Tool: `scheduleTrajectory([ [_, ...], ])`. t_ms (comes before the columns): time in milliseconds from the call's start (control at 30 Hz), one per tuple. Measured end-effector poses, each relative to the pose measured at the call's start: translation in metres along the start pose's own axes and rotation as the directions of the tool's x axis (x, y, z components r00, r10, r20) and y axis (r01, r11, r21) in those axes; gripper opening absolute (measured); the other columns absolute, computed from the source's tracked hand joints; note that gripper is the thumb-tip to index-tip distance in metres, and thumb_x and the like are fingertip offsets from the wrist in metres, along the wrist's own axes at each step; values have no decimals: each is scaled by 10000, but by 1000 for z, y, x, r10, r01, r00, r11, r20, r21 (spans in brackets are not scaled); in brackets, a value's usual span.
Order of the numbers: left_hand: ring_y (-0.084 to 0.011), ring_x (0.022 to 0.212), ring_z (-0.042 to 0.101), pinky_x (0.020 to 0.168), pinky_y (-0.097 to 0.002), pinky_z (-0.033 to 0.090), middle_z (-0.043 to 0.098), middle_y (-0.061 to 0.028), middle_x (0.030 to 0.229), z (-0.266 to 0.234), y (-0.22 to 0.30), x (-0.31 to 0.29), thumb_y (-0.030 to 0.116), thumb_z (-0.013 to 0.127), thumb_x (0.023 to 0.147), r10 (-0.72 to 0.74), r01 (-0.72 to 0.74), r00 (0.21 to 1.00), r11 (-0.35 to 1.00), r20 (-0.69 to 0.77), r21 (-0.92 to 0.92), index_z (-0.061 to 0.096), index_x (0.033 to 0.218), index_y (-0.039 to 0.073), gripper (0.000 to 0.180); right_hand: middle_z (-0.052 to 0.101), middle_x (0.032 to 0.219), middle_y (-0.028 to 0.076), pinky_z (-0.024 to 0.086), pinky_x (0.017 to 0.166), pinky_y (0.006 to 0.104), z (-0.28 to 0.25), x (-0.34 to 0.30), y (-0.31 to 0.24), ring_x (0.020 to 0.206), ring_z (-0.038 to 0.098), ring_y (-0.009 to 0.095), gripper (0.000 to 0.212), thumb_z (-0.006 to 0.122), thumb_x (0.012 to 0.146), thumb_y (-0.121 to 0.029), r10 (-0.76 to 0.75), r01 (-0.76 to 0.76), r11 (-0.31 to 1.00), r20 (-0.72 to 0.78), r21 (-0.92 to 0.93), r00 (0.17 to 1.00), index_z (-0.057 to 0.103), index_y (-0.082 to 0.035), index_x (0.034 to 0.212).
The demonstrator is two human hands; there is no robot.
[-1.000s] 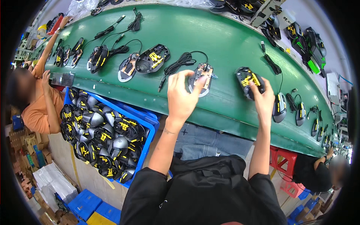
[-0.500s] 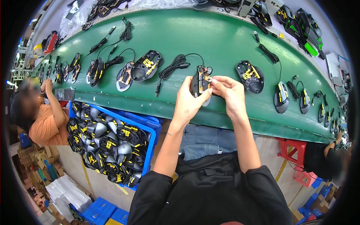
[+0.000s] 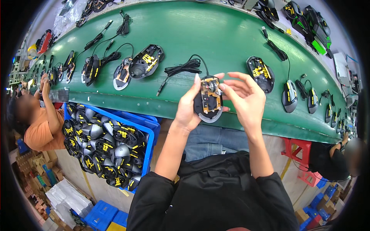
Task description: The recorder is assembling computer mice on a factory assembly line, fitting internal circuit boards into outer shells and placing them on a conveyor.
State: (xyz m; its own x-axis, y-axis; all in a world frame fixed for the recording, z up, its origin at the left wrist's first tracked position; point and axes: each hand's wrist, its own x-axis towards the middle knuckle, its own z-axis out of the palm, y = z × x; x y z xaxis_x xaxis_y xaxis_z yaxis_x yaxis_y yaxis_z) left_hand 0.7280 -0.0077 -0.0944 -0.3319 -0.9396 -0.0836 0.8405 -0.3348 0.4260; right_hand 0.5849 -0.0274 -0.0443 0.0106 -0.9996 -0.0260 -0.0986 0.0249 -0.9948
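Note:
My left hand (image 3: 187,109) holds an open computer mouse base (image 3: 208,106) above the green belt's near edge. Its brown circuit board and scroll wheel face up, and the rounded pale rim points toward me. A black cable leaves its far end and runs to a tied cable bundle (image 3: 183,70) on the belt. My right hand (image 3: 246,98) is at the base's right side, thumb tip by the wheel and the other fingers stretched apart. To the right of that hand a black upper shell with yellow parts (image 3: 261,74) lies inside up.
A green conveyor belt (image 3: 173,38) carries other mice and cables on both sides. At lower left, a blue crate (image 3: 148,154) is full of mouse shells. One person in orange (image 3: 44,131) works at the left, another in black at the far right near a red stool (image 3: 296,150).
The mouse base has turned from edge-on to board side up and come slightly nearer. My right fingers have opened from a pinch at it. The belt's shells and cables have shifted slightly in view.

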Motion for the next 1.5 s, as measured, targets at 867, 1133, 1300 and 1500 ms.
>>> scheduleTrajectory([
  [867, -222, 971, 625, 864, -367, 519, 650, -148, 1003, 10, -25, 3, 455, 250, 1060, 201, -226, 972, 940, -121, -254, 492, 1307, 15, 560, 605, 1262, 175, 485, 900, 400, -12, -29, 20, 1174, 587, 305, 447, 657, 806, -6, -560, 714, 400, 464, -574, 686, 605, 29, 1249],
  [1133, -215, 867, 511, 780, -418, 454, 532, -121, 975, -17, -18, 16, 526, 325, 1031, 209, -198, 978, 919, -2, -341, 451, 1320, 39, 579, 645, 1138, 167, 489, 917, 419, -65, 18, 7, 1056, 613, 319, 405, 755, 776, -203, -599, 585, 351, 304, -731, 740, 634, -17, 1115],
  [1300, -209, 849, 504, 765, -408, 448, 529, -120, 964, -14, -22, 24, 527, 325, 1031, 144, -118, 988, 927, 48, -356, 463, 1312, 36, 583, 666, 1121, 184, 490, 907, 377, -108, 61, 36, 1014, 646, 310, 632, 776, 796, -328, -372, 173, 488, -24, -856, 928, 540, -27, 1300],
  [1500, -212, 841, 533, 748, -401, 475, 556, -114, 958, -12, -32, 23, 514, 303, 1040, 94, -90, 996, 949, -2, -303, 485, 1285, 23, 579, 683, 1029, 151, 484, 853, 325, -101, 59, 32, 897, 645, 207, 590, 689, 859, -296, 13, -120, 922, -282, -367, 959, 532, 14, 1336],
])
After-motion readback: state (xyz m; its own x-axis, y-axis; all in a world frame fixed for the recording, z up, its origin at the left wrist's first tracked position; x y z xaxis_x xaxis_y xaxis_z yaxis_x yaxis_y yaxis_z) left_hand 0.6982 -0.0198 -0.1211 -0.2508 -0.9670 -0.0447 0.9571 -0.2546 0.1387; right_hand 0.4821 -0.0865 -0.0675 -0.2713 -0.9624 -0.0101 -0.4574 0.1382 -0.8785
